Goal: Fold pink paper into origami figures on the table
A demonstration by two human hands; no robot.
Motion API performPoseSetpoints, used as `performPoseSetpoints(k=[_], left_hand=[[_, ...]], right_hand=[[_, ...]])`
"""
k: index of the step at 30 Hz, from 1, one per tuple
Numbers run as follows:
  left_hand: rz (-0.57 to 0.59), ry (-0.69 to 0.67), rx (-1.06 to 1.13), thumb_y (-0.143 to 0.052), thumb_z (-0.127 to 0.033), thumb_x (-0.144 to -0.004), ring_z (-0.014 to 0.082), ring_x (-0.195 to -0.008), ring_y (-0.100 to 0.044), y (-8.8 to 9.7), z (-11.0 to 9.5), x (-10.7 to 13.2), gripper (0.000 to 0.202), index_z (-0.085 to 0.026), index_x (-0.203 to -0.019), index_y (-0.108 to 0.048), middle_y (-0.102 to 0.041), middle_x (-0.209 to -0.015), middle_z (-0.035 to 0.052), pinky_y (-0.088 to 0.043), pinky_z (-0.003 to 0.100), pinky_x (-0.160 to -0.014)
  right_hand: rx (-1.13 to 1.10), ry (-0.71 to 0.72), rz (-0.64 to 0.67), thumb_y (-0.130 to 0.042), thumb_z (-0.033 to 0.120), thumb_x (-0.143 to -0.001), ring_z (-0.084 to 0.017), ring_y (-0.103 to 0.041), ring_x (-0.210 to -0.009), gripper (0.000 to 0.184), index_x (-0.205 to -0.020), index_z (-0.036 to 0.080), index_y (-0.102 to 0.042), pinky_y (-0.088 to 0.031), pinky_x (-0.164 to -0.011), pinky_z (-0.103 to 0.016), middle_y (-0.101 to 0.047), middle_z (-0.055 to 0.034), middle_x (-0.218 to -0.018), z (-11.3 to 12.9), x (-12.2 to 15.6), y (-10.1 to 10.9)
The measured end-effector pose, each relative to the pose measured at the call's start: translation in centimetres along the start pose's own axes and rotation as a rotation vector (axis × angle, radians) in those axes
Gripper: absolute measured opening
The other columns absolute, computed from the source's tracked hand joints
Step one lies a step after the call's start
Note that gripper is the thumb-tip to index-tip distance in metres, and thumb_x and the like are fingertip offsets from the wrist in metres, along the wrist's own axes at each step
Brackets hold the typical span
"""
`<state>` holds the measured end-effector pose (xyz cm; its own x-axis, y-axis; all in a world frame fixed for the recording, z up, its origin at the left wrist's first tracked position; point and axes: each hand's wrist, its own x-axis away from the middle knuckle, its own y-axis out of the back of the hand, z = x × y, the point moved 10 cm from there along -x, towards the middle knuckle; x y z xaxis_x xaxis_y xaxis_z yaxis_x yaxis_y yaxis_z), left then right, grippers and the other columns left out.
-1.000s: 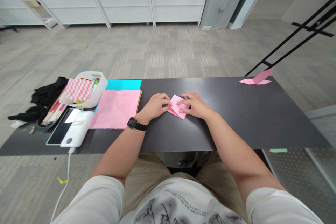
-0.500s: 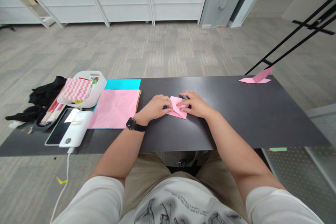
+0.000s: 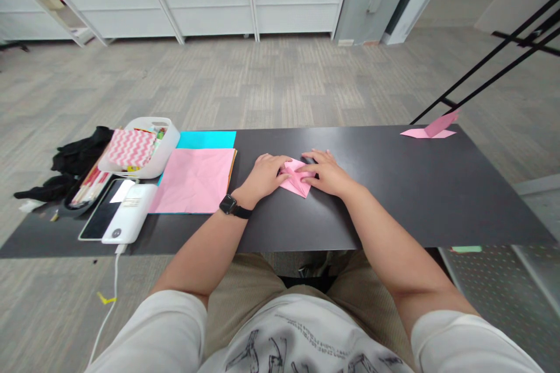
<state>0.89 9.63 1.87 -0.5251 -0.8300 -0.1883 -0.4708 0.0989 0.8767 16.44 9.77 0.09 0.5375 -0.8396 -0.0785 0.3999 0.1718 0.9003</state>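
A small folded piece of pink paper (image 3: 301, 187) lies on the dark table in front of me, creased along several lines. My left hand (image 3: 268, 176) grips its left side, thumb and fingertips on the paper. From the other side my right hand (image 3: 327, 173) holds the right part, with thumb and index finger pressing near the middle and the other fingers curved beyond. Both hands partly cover the sheet's edges. A larger stack of paper with a pink sheet on top (image 3: 196, 180) rests left of my left hand.
On the left are a white basket (image 3: 168, 151), a white power bank (image 3: 130, 215) with a cable, a phone (image 3: 100, 215) and black cloth (image 3: 81, 151). A folded pink paper shape (image 3: 437, 126) stands at the table's far right corner. Blue paper (image 3: 207, 139) shows behind the stack.
The small pink paper has turned slightly, and its middle folds have shifted under my fingers. My left hand has moved a little to the right. The view has shifted slightly.
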Motion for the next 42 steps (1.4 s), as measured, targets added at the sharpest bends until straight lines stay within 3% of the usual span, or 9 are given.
performPoseSetpoints(k=[5,13,22,28,34,42], left_hand=[[-0.040,0.060,-0.038,-0.066,-0.030,-0.101,0.0287,-0.117,-0.066,0.4,0.2,-0.3,0.040,-0.024,-0.140,-0.062,-0.075,-0.121,0.0077,-0.043,0.048,-0.114],[-0.058,0.099,-0.122,-0.069,-0.030,-0.100,0.0301,-0.111,-0.064,0.0,0.1,-0.7,0.015,-0.022,-0.113,-0.065,-0.071,-0.116,0.0086,-0.047,0.047,-0.104],[-0.066,0.058,-0.165,-0.064,-0.031,-0.103,0.0315,-0.116,-0.062,-0.1,-0.7,-0.6,0.023,-0.023,-0.125,-0.066,-0.071,-0.125,0.0098,-0.043,0.049,-0.108],[-0.064,0.050,-0.193,-0.061,-0.027,-0.104,0.0302,-0.108,-0.061,0.1,-1.2,-0.6,0.012,-0.022,-0.111,-0.068,-0.071,-0.116,0.0097,-0.045,0.049,-0.104],[-0.075,0.036,-0.179,-0.056,-0.026,-0.106,0.0283,-0.107,-0.061,0.1,-1.3,-0.8,0.019,-0.024,-0.107,-0.075,-0.070,-0.114,0.0088,-0.045,0.049,-0.103],[-0.055,0.040,-0.181,-0.055,-0.029,-0.107,0.0289,-0.110,-0.063,0.4,-1.5,0.2,0.027,-0.026,-0.108,-0.082,-0.074,-0.120,0.0068,-0.040,0.056,-0.116]], right_hand=[[0.028,-0.053,-0.043,-0.083,0.040,-0.091,-0.042,-0.039,-0.159,0.037,-0.129,0.038,-0.080,-0.019,-0.130,-0.076,-0.056,-0.0068,-0.161,-0.2,-0.2,0.0],[0.048,-0.124,-0.096,-0.083,0.043,-0.091,-0.042,-0.041,-0.156,0.035,-0.126,0.038,-0.080,-0.021,-0.128,-0.078,-0.057,-0.0071,-0.158,-0.5,-0.3,-0.2],[0.023,-0.162,-0.112,-0.079,0.045,-0.093,-0.041,-0.045,-0.151,0.032,-0.125,0.038,-0.080,-0.022,-0.127,-0.079,-0.057,-0.0082,-0.156,-0.8,-0.2,-0.2],[0.024,-0.158,-0.097,-0.079,0.044,-0.093,-0.041,-0.045,-0.152,0.034,-0.126,0.037,-0.079,-0.022,-0.127,-0.078,-0.057,-0.0096,-0.156,-0.6,-0.2,-0.2],[0.026,-0.150,-0.104,-0.079,0.045,-0.093,-0.041,-0.047,-0.150,0.035,-0.127,0.038,-0.079,-0.024,-0.126,-0.079,-0.058,-0.0087,-0.155,-0.7,-0.2,-0.2],[0.029,-0.135,-0.110,-0.079,0.043,-0.093,-0.041,-0.045,-0.153,0.035,-0.128,0.037,-0.079,-0.023,-0.128,-0.077,-0.058,-0.0087,-0.156,-0.5,-0.1,-0.2]])
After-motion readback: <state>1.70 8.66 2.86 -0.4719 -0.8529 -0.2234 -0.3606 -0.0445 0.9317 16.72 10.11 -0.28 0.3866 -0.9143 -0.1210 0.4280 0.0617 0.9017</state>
